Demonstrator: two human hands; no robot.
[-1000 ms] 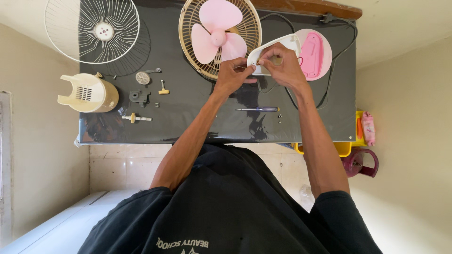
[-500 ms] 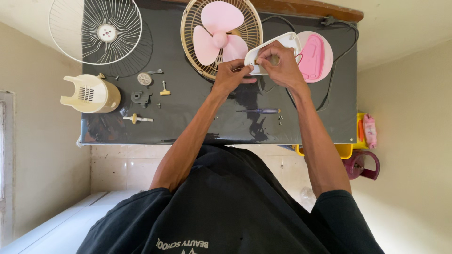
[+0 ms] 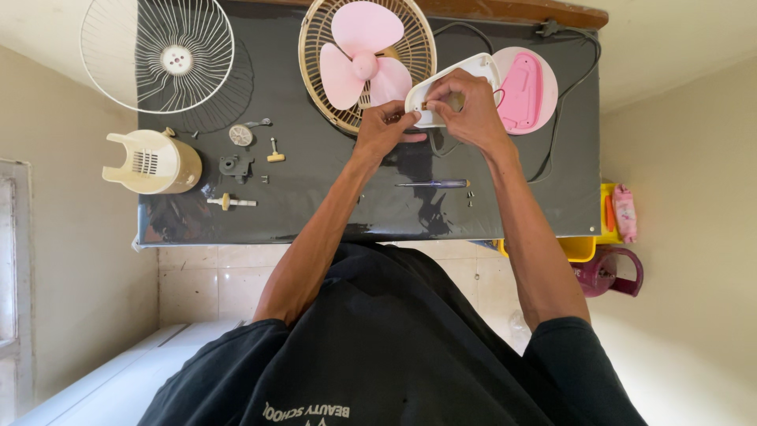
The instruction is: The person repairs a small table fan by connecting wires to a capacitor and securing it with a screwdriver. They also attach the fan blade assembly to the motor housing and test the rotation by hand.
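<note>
Both hands are on a white fan base cover (image 3: pixel 453 83), held just above the dark worktop (image 3: pixel 331 197). The left hand (image 3: pixel 386 130) pinches its near edge w/ fingers tight; the right hand (image 3: pixel 473 110) grips the top. The pink base plate (image 3: pixel 524 91) lies just beside it – the pink fan blade (image 3: pixel 363 55) sits in its cream grille (image 3: pixel 315 71) on the other side. A screwdriver (image 3: pixel 434 184) lies nearer the person, & a white wire guard (image 3: pixel 158 55) is far left.
</note>
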